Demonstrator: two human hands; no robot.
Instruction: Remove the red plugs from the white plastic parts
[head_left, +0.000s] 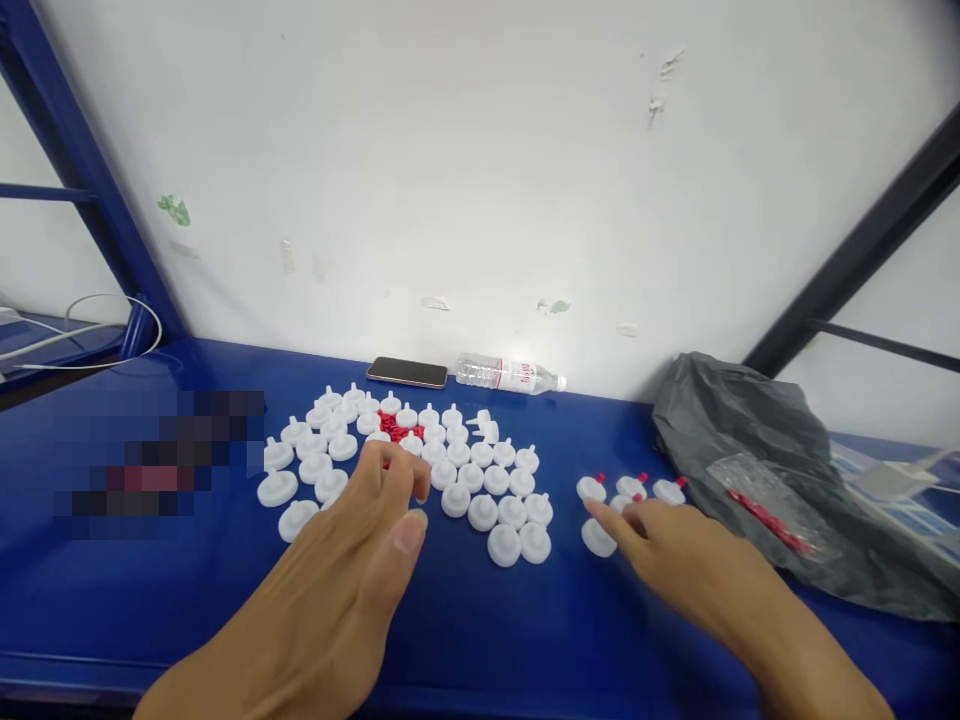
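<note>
Left hand (360, 545) is lying lower centre of the frame, fingers spread and loosely curled, empty, fingertips touching the near edge of the white plastic caps (457, 470) spread mid-frame. Small red plugs (397, 428) are sitting heaped among them. Right hand (675, 550) is reaching lower right, fingers extended flat, holding nothing, touching the red-tipped caps (630, 490). Grey plastic bag (750, 440) at right is holding a clear pouch of red plugs (765, 515). Water bottle (510, 374) lying beside phone (406, 372), blue table (487, 620).

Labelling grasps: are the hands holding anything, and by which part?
Cannot be told. Left hand reaches into the white caps, fingertips hidden; right hand rests a fingertip on a separate white cap.
</note>
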